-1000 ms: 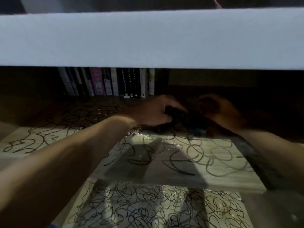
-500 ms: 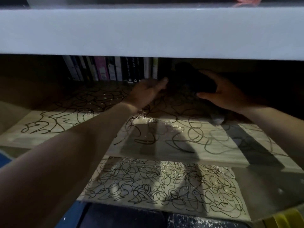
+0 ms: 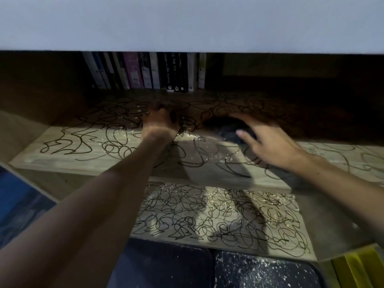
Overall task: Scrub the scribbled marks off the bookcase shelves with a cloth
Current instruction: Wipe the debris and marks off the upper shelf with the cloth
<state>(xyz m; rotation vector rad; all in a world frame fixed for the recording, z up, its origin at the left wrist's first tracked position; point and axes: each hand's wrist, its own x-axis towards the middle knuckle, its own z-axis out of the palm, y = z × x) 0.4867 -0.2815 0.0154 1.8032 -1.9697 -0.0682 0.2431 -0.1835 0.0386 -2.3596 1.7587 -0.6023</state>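
Observation:
A wooden bookcase shelf is covered in black scribbled marks and pale crumbs. My right hand grips a dark cloth and holds it down on the shelf, right of centre, with the thumb on the cloth's near side. My left hand rests palm down on the shelf to the left of the cloth, apart from it, its fingertips lost in shadow. A lower shelf in front carries denser scribbles.
A row of upright books stands at the back of the shelf. The white edge of the upper shelf hangs close overhead. A blue object lies at the left, something yellow at the bottom right, and a dark speckled surface below.
My right hand has brought the cloth down from the dark back of the shelf onto its surface. My left hand has drawn back a little and settled on the shelf.

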